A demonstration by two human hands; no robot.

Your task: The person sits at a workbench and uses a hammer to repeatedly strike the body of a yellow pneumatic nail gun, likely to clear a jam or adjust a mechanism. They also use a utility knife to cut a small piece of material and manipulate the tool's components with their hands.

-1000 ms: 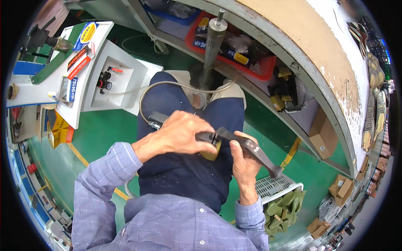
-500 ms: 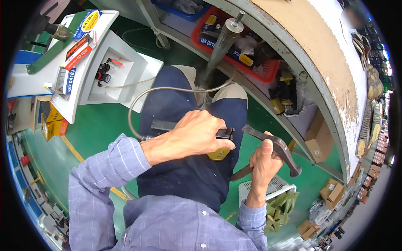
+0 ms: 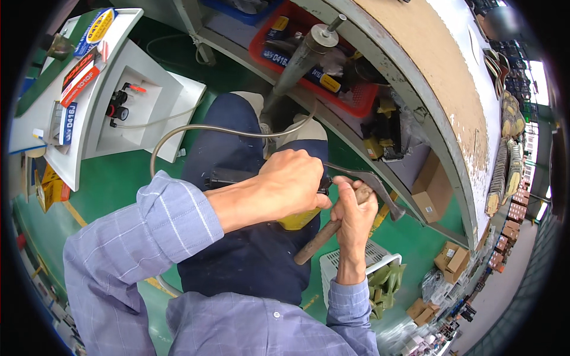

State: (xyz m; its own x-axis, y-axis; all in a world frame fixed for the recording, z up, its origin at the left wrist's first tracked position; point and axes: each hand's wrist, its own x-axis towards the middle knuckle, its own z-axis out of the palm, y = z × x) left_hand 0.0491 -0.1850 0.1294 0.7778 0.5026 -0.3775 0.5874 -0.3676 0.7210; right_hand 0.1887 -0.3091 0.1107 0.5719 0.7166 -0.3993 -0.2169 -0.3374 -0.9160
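Over my lap, my left hand wraps round a black and yellow air stapler. Its black body sticks out left of the hand and its yellow part shows below; the hand hides the middle. My right hand is closed on a cobbler's hammer with a dark metal head and a wooden handle slanting down to the left. My right fingertips are close by the stapler's dark right end; whether they touch it I cannot tell. An air hose loops above my wrist.
A grey-framed workbench curves along the right. On its lower shelf is a red basket of small boxes. A metal post stands before my knees. A white basket is beside my right forearm. At left stands a white cabinet.
My right hand has brought the hammer left, up to the stapler's right end. My left hand keeps its hold on the stapler. The whole view has shifted slightly.
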